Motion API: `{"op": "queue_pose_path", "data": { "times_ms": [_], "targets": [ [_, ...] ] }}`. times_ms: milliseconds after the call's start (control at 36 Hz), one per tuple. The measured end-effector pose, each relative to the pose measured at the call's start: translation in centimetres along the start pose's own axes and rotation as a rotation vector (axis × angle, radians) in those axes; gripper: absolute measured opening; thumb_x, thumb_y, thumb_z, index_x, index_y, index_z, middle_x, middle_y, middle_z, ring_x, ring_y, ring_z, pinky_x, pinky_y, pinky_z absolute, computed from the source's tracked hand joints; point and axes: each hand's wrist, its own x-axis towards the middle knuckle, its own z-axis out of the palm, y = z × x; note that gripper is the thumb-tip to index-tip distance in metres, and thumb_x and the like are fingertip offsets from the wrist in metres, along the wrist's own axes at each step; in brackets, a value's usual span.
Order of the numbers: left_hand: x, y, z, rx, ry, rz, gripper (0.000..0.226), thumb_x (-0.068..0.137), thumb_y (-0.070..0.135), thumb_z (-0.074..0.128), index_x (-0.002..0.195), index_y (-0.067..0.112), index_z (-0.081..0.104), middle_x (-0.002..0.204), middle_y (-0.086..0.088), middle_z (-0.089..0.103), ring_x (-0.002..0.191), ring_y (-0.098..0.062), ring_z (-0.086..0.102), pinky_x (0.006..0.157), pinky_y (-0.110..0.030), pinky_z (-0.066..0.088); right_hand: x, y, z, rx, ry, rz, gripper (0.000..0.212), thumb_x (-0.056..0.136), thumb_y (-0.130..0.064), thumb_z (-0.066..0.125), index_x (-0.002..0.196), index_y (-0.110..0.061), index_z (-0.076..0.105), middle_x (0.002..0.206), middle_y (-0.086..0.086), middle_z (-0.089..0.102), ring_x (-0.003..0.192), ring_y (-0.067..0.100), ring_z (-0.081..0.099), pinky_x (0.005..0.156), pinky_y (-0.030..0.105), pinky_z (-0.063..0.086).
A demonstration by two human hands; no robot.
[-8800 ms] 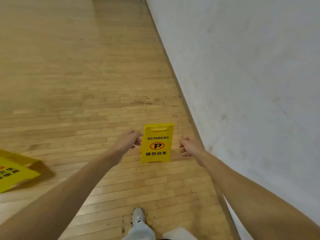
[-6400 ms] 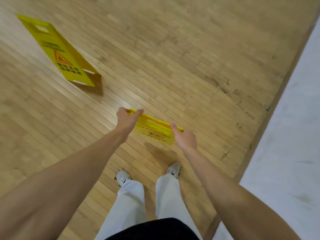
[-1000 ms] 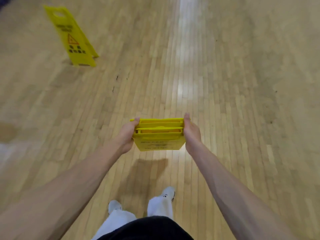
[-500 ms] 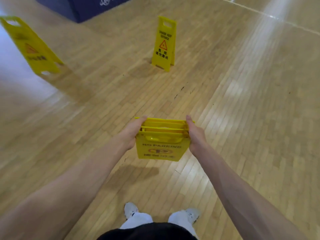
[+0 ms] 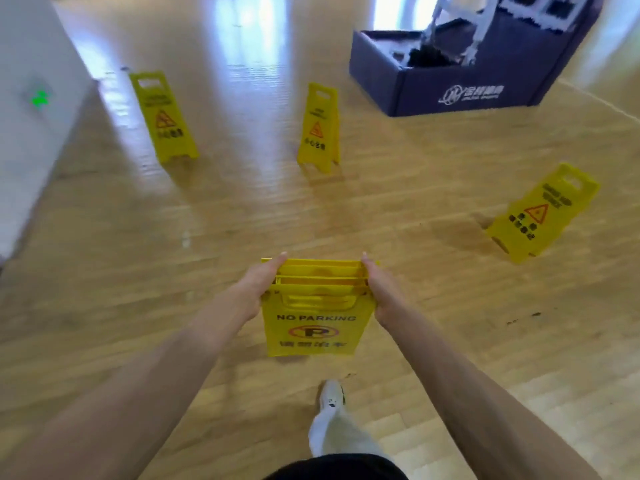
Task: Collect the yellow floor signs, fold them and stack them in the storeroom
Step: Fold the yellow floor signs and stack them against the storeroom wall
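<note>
I hold a folded yellow "NO PARKING" floor sign (image 5: 317,323) upright in front of me, its top edge facing up. My left hand (image 5: 258,289) grips its left side and my right hand (image 5: 381,292) grips its right side. Three more yellow signs stand open on the wooden floor: one at the far left (image 5: 162,119), one at the middle (image 5: 318,129), and one at the right (image 5: 543,213) that looks tilted in this wide-angle view.
A dark blue padded base (image 5: 467,88) with a white logo and a metal frame stands at the back right. A white wall (image 5: 24,109) with a green lit exit marker (image 5: 40,98) runs along the left. My white shoe (image 5: 330,398) steps forward below the sign.
My view has swung round as I walk: a third standing sign and the blue base have come into sight. My grip on the folded sign is the same.
</note>
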Motion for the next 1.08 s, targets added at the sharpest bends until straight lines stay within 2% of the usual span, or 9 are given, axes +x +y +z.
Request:
{"op": "queue_pose_path", "data": {
  "times_ms": [250,361,472,528,639,750,861,944,1083],
  "targets": [
    [4.4,1.6,-15.1,-0.252,0.269,-0.062,0.064,0.081,0.057,0.062,0.123,0.009,0.061,0.115,-0.013,0.068,0.105,-0.032,0.065,0.093,-0.049,0.052,3.7,-6.2,18.2,-0.243,-0.304,-0.034,0.066,0.093,-0.054,0.053,0.135,-0.002,0.051,0.133,0.013,0.055,0.121,0.033,0.055,0.092,0.041,0.048],
    [5.6,3.2,-19.9,-0.32,0.383,-0.081,0.055,0.09,0.05,0.055,0.12,0.005,0.063,0.114,-0.015,0.068,0.094,-0.029,0.065,0.071,-0.036,0.053,5.0,-8.4,25.9,-0.308,-0.436,-0.033,0.054,0.096,-0.047,0.052,0.124,-0.001,0.055,0.106,0.01,0.058,0.095,0.026,0.056,0.067,0.034,0.047],
    [7.2,4.4,-24.9,-0.398,0.514,-0.12,0.05,0.092,0.045,0.052,0.122,0.006,0.06,0.114,-0.015,0.065,0.096,-0.027,0.061,0.082,-0.037,0.048,5.7,-9.8,33.1,-0.358,-0.572,-0.002,0.038,0.097,-0.045,0.052,0.104,-0.008,0.052,0.084,0.003,0.055,0.072,0.016,0.054,0.057,0.032,0.043],
    [8.0,4.6,-27.3,-0.462,0.573,-0.118,0.047,0.093,0.043,0.053,0.118,0.004,0.062,0.105,-0.015,0.067,0.091,-0.027,0.063,0.084,-0.039,0.052,5.9,-10.4,36.4,-0.409,-0.632,-0.009,0.036,0.097,-0.045,0.052,0.089,-0.01,0.055,0.086,0.005,0.058,0.071,0.016,0.055,0.068,0.033,0.046],
    [8.0,5.2,-31.6,-0.616,0.662,-0.134,0.03,0.094,0.041,0.052,0.087,0.014,0.061,0.072,-0.005,0.067,0.061,-0.018,0.062,0.053,-0.028,0.05,6.0,-10.3,42.9,-0.456,-0.724,-0.004,0.043,0.092,-0.05,0.057,0.076,-0.011,0.059,0.104,0.014,0.068,0.094,0.03,0.066,0.089,0.046,0.055],
    [7.9,5.0,-36.8,-0.711,0.816,-0.097,0.039,0.092,0.043,0.055,0.113,0.01,0.059,0.087,-0.007,0.061,0.069,-0.019,0.057,0.054,-0.029,0.044,5.1,-10.6,49.5,-0.519,-0.84,-0.013,0.045,0.089,-0.056,0.058,0.085,-0.011,0.06,0.118,0.016,0.067,0.109,0.033,0.065,0.097,0.053,0.052],
    [8.2,4.1,-41.7,-0.774,0.924,-0.075,0.03,0.094,0.038,0.054,0.108,0.011,0.056,0.087,-0.006,0.058,0.066,-0.014,0.053,0.052,-0.026,0.04,3.5,-10.1,56.3,-0.569,-0.897,-0.017,0.049,0.086,-0.059,0.06,0.102,-0.012,0.058,0.12,0.013,0.065,0.111,0.033,0.063,0.1,0.052,0.05],
    [8.5,2.6,-46.3,-0.822,0.946,-0.08,0.041,0.094,0.037,0.054,0.119,0.004,0.056,0.101,-0.009,0.059,0.072,-0.017,0.056,0.057,-0.027,0.043,2.7,-8.5,61.7,-0.617,-0.931,-0.041,0.055,0.079,-0.063,0.062,0.091,-0.009,0.063,0.121,0.018,0.066,0.11,0.036,0.064,0.099,0.056,0.049],
    [8.5,0.7,-54.5,-0.913,0.932,-0.089,0.029,0.095,0.035,0.052,0.11,0.011,0.055,0.078,-0.005,0.058,0.065,-0.016,0.056,0.048,-0.027,0.044,-0.7,-7.0,69.9,-0.705,-0.925,-0.044,0.058,0.084,-0.059,0.06,0.109,-0.007,0.064,0.118,0.015,0.067,0.11,0.035,0.064,0.099,0.054,0.05]
  ]
}}
